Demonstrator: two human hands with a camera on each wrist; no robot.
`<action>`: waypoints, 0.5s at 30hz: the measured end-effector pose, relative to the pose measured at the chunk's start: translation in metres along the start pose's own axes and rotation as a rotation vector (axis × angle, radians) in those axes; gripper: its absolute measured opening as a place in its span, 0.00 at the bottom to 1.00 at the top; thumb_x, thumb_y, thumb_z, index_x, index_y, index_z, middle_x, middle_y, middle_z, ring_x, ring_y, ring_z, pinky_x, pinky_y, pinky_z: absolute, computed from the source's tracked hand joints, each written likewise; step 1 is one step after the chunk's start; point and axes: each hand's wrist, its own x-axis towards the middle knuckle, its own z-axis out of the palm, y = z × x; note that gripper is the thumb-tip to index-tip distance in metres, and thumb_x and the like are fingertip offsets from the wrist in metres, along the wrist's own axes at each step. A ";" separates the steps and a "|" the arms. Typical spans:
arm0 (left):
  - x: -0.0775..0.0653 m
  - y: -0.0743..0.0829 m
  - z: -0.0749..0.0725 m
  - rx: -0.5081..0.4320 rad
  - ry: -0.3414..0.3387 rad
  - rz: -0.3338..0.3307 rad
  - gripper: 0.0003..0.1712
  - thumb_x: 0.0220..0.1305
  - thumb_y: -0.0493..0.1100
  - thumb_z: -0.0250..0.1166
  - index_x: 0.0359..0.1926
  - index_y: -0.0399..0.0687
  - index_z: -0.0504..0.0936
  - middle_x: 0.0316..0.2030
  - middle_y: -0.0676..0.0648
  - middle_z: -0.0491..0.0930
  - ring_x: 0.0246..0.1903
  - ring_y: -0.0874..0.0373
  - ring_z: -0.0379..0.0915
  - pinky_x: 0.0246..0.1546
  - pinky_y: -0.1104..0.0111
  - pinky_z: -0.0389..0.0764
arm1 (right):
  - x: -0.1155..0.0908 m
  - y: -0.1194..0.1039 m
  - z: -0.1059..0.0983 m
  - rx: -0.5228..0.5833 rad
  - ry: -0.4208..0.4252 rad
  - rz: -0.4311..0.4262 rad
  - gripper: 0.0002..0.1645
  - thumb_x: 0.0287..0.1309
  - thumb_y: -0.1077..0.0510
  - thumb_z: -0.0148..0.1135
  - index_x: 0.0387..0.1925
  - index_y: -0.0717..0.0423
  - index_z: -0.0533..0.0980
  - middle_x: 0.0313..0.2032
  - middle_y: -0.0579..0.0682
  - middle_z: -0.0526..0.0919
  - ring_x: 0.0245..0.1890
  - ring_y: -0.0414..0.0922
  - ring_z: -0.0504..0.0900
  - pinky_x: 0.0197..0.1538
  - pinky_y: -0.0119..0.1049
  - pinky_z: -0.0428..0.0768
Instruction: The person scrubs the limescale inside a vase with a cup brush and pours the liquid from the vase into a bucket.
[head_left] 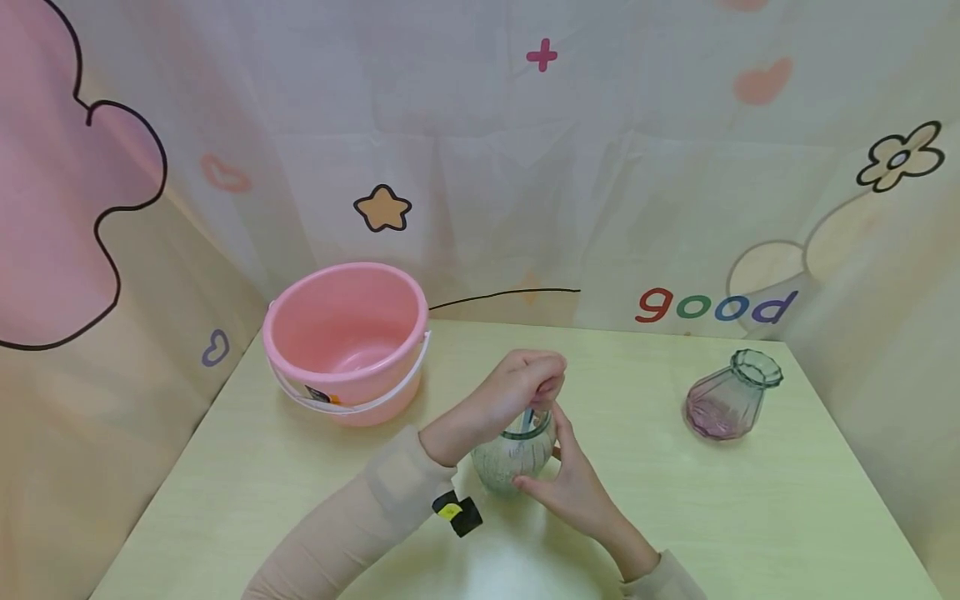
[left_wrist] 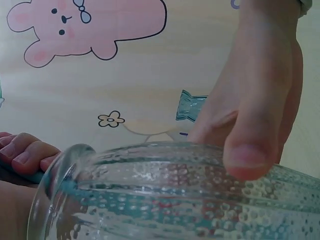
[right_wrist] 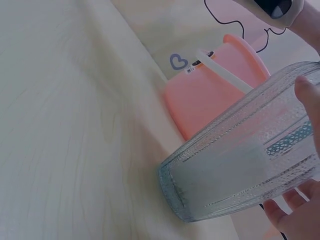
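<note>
A clear, greenish glass vase (head_left: 502,463) with a dimpled, ribbed surface stands on the table before me. My right hand (head_left: 576,487) grips its side, with the thumb on the near face and the fingers round the far side. Right over the vase's mouth, my left hand (head_left: 534,379) is curled into a fist round a teal handle (left_wrist: 35,176). That handle runs down through the mouth, and a teal patterned part (right_wrist: 290,140) shows through the glass in the right wrist view. The handle's lower end is blurred by the glass.
To the left at the back stands a pink bucket (head_left: 345,279) with a white handle (head_left: 375,404) hanging down its front. A second glass vase (head_left: 731,400), purple toward its base, stands at the right. Behind the pale table (head_left: 795,517) hangs a printed cloth (head_left: 480,225).
</note>
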 end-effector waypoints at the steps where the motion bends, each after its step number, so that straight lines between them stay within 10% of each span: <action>1: 0.000 -0.001 0.000 0.002 0.003 0.001 0.19 0.63 0.41 0.42 0.16 0.39 0.55 0.14 0.48 0.52 0.16 0.54 0.49 0.21 0.66 0.57 | 0.000 0.000 0.000 0.003 -0.001 0.005 0.60 0.40 0.64 0.69 0.68 0.49 0.41 0.64 0.57 0.58 0.60 0.50 0.59 0.54 0.55 0.66; 15: 0.000 -0.005 0.000 -0.030 0.011 0.013 0.18 0.62 0.39 0.42 0.15 0.41 0.55 0.14 0.48 0.51 0.16 0.54 0.48 0.20 0.66 0.54 | 0.000 0.042 -0.003 -0.041 -0.040 -0.040 0.60 0.44 0.55 0.69 0.69 0.38 0.39 0.66 0.48 0.53 0.63 0.45 0.55 0.54 0.49 0.69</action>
